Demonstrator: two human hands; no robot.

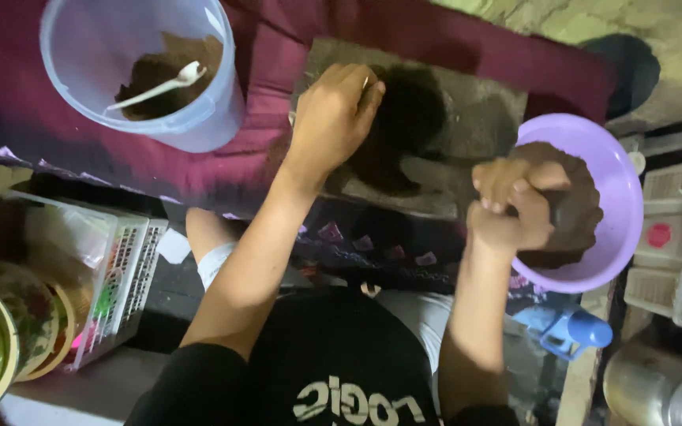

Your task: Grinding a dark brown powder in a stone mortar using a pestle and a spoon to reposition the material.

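Right hand (515, 207) w/ fingers closed on a brown lump, over a purple bowl (621, 189) of brown paste. Left hand (331, 118), fingers curled, pressed a dark mound (404, 118) on a stone slab (475, 118). Clear bucket (215, 102) held brown powder (155, 75) & a white spoon (159, 85).

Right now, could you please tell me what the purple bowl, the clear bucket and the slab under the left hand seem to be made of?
The purple bowl looks like smooth moulded plastic, with an even colour and a thin rim. The clear bucket seems to be translucent plastic; its dark contents show through the wall. The slab looks like rough grey stone, matte and mottled, though concrete is possible.
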